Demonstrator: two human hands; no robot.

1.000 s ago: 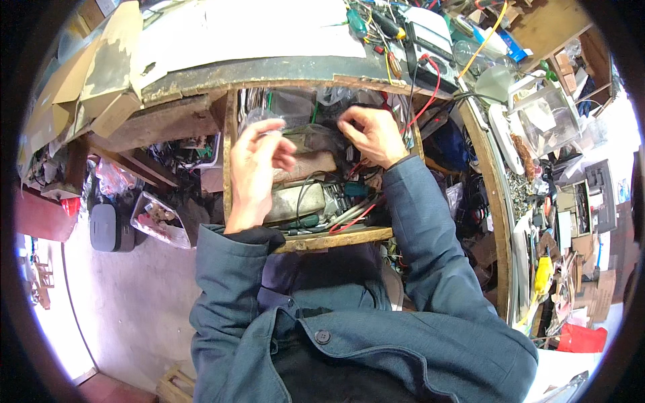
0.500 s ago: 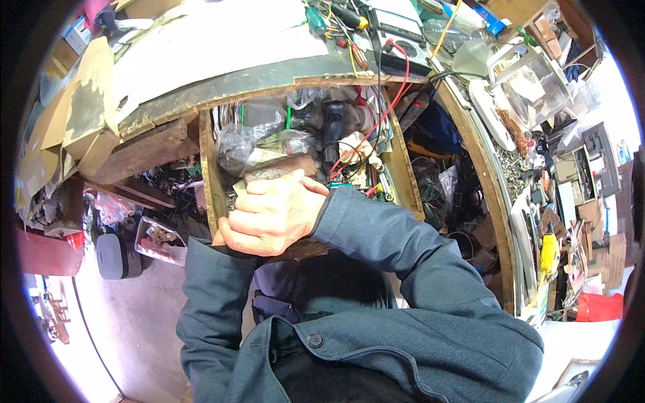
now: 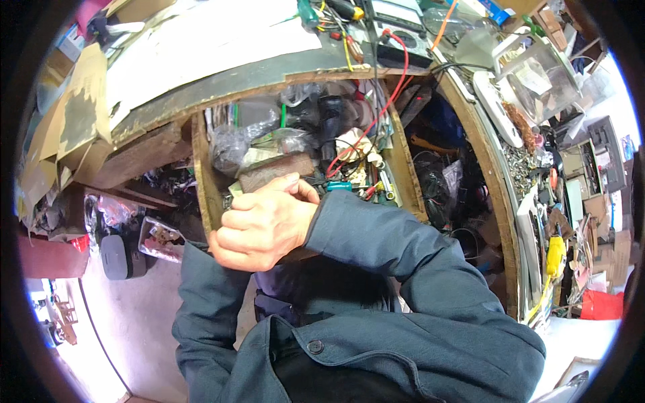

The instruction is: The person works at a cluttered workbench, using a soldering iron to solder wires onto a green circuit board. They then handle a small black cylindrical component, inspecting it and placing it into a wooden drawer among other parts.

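Observation:
My right hand (image 3: 263, 223) reaches across to the left over the near part of an open wooden drawer (image 3: 208, 181). Its back faces up and its fingers are curled. Whatever lies under them is hidden. My left sleeve (image 3: 215, 282) ends just below it, and my left hand is almost wholly covered by the right one. Just beyond my knuckles a rough brown block (image 3: 277, 170) lies on the drawer's contents. A teal cylindrical piece (image 3: 338, 186) sits to the right of my thumb.
Plastic bags (image 3: 232, 148) and small parts fill the drawer. A red cable (image 3: 376, 121) hangs into it from a meter (image 3: 402, 46) on the bench (image 3: 201, 97). Hand tools lie by the meter. A carton (image 3: 84, 111) stands at left; a cluttered side bench runs along the right.
My right hand has shifted slightly down and left, with its thumb further from the fingers. The left wrist, bare before, is now mostly covered. The view has tilted a little.

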